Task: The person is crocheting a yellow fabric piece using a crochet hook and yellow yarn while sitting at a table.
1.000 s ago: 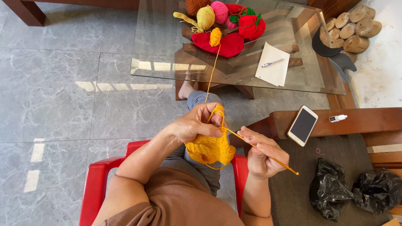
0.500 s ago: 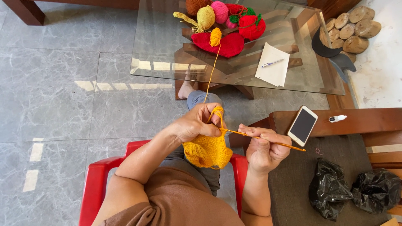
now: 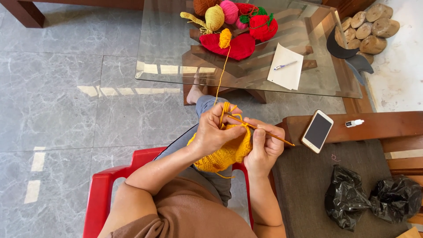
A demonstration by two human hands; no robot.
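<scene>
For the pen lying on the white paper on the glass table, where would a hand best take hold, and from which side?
Grip the pen at mid-barrel, coming from above with fingers across its width. It lies flat and slanted on the paper near the glass table's near edge, with nothing around it, so a top pinch is likely easiest. Both hands are on the crochet.

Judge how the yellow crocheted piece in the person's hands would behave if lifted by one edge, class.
The yellow crocheted piece would probably flop: it already sags and folds between the left hand and right hand. It looks light, being open yarn stitches. It seems unlikely to slip, but the yarn strand to the ball on the glass table may tug.
</scene>
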